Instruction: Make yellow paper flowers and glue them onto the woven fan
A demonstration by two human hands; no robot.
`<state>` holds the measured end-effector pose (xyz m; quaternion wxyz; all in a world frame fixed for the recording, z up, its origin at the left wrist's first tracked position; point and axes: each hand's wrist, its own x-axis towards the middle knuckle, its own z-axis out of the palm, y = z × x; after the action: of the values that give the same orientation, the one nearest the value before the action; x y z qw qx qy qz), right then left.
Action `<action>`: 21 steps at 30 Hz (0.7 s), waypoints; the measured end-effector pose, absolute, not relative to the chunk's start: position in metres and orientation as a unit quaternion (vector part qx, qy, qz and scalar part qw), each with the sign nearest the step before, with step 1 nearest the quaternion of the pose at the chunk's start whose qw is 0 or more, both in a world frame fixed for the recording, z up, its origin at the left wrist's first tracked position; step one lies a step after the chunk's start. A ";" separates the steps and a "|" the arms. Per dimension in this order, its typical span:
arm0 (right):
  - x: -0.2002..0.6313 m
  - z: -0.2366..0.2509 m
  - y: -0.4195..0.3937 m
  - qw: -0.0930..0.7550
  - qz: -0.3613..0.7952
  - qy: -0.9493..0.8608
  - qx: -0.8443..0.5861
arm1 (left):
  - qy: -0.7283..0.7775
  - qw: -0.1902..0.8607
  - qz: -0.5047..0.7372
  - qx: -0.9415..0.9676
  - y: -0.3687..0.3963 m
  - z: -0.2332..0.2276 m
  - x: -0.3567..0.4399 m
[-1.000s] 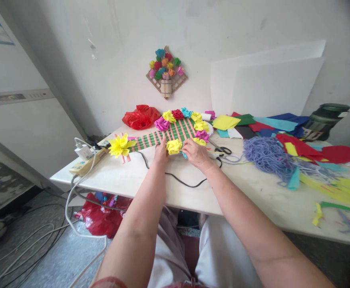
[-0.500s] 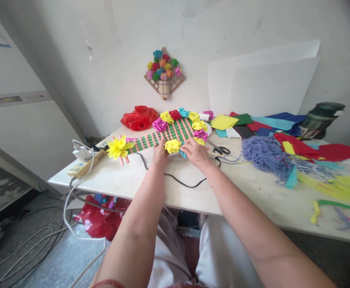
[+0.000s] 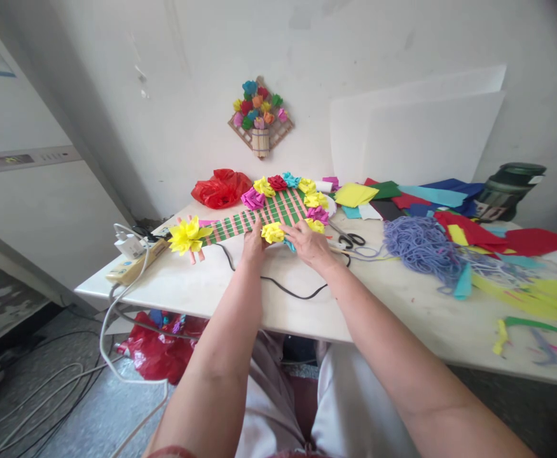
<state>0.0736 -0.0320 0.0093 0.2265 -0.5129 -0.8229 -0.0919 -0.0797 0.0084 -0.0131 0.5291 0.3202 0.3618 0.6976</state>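
Note:
A guitar-shaped craft piece [image 3: 236,224] of green strips crossed by pink ones is tilted over the table, edged with paper flowers. My left hand [image 3: 254,240] grips its near edge where the narrow neck meets the wide body. Just right of that hand sits a yellow paper flower [image 3: 272,233]. My right hand [image 3: 308,242] rests on the near rim with its fingers stretched over a blue paper flower [image 3: 288,245], mostly covered by them. A large yellow flower [image 3: 187,235] marks the neck's far left end.
Black-handled scissors [image 3: 352,240] lie right of the craft piece, beside a heap of lilac yarn [image 3: 421,248]. Coloured paper sheets [image 3: 355,194] and a dark bottle [image 3: 511,191] stand behind. A power strip [image 3: 133,266] sits left. A black cord [image 3: 292,294] crosses the table.
My right hand's fingers have loosened from a pinch at the blue flower and now spread higher, toward the yellow flower. The left hand keeps its hold.

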 end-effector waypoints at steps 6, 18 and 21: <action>0.072 0.009 -0.031 0.223 -0.098 -0.822 -0.514 | 0.367 0.517 0.706 0.316 0.005 -0.010 -0.078; 0.074 0.013 -0.036 0.214 -0.141 -0.818 -0.515 | 0.371 0.503 0.717 0.308 0.015 -0.019 -0.081; 0.075 0.013 -0.036 0.210 -0.153 -0.814 -0.519 | 0.360 0.507 0.720 0.309 0.015 -0.018 -0.081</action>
<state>0.0749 -0.0357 0.0126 0.2099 -0.5191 -0.8143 -0.1529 -0.0812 0.0147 -0.0182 0.5066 0.3094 0.3601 0.7197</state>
